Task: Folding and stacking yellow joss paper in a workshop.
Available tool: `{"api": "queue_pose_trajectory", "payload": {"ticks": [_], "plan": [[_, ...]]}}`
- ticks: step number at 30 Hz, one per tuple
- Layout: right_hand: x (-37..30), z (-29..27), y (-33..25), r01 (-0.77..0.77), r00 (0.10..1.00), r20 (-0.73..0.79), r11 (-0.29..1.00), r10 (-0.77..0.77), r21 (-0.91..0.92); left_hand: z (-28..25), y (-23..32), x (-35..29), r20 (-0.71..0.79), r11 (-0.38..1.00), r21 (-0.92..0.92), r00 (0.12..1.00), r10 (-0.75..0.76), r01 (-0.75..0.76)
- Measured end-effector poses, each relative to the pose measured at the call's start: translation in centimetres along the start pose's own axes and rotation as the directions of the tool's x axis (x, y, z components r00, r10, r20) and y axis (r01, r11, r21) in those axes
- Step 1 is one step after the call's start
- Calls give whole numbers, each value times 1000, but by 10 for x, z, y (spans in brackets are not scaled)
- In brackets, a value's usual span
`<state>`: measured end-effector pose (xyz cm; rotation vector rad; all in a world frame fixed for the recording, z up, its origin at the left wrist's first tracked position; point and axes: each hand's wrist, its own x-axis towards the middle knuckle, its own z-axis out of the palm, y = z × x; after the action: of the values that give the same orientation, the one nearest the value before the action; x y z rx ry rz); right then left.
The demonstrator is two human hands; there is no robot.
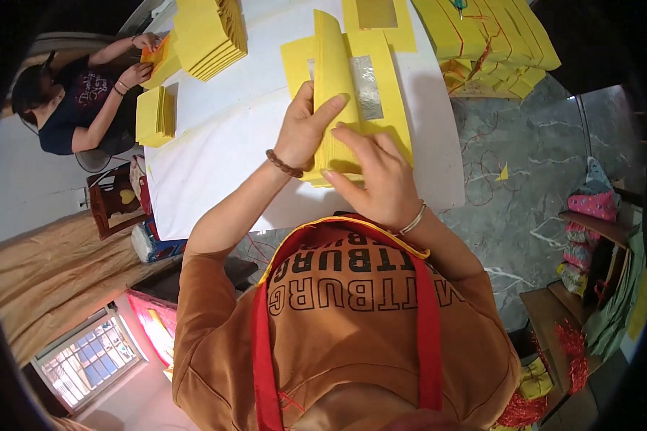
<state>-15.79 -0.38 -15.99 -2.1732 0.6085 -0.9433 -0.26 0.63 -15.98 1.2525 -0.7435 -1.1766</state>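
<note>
In front of me at the table's near side stands a thick bundle of folded yellow paper [336, 68], its layered edges toward me. My left hand [303, 129] is closed round its left side, thumb laid across the front. My right hand [387, 179] rests against the lower right of the bundle, fingers apart, with index finger and thumb tips touching the paper. Beneath and beside the bundle lie yellow sheets [399, 108] bearing a silver foil rectangle [368, 87]. The lower edges of the bundle are partly covered by my fingers.
The white table [230, 161] carries a tall yellow paper stack [208, 36] and a smaller one [154, 116]. Across at the left, a person [75, 108] handles an orange-yellow sheet [155, 54]. More yellow paper bundles [492, 39] are at the far right, with scissors [460, 6] on top.
</note>
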Motion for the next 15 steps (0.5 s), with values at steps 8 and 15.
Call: {"api": "queue_pose_trajectory", "payload": {"ticks": [8, 15], "plan": [[10, 0, 29, -248, 961, 23, 822, 276, 513, 8, 4, -4, -80, 961, -245, 985, -152, 128], [29, -10, 45, -447, 893, 235, 693, 385, 566, -12, -18, 5, -8, 985, -160, 998, -69, 67]]}}
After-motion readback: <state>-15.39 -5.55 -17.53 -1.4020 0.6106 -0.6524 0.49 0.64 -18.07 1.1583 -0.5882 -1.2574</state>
